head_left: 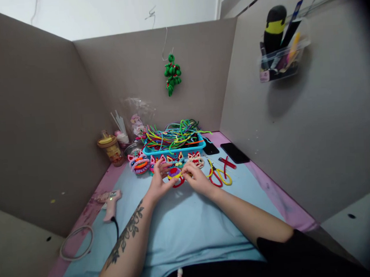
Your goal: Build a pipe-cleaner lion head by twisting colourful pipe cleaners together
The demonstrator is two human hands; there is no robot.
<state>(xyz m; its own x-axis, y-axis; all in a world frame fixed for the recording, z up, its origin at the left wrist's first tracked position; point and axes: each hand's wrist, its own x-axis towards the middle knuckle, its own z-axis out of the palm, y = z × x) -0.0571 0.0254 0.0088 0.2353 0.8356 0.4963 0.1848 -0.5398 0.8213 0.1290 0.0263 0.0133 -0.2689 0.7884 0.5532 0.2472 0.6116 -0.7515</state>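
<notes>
My left hand (160,182) holds a small round pipe-cleaner piece (175,173) between thumb and fingers. It has a red centre, a purple ring and a yellow band, with red loops below. At its right edge, my right hand (197,178) pinches a yellow part of it; the fingertips partly hide that spot. Just behind the hands stand several pipe-cleaner animal heads: a purple and orange one (139,164), a pink one partly covered by my left fingers, a teal one (175,159) and a cream and red one (196,159).
A blue tray (174,150) heaped with coloured pipe cleaners (175,135) stands at the back. Right lie red- and yellow-handled tools (218,177) and phones (234,153). Left are a pink glue gun (112,204), a coiled cable (76,243) and a lidded cup (111,148). Partitions enclose three sides.
</notes>
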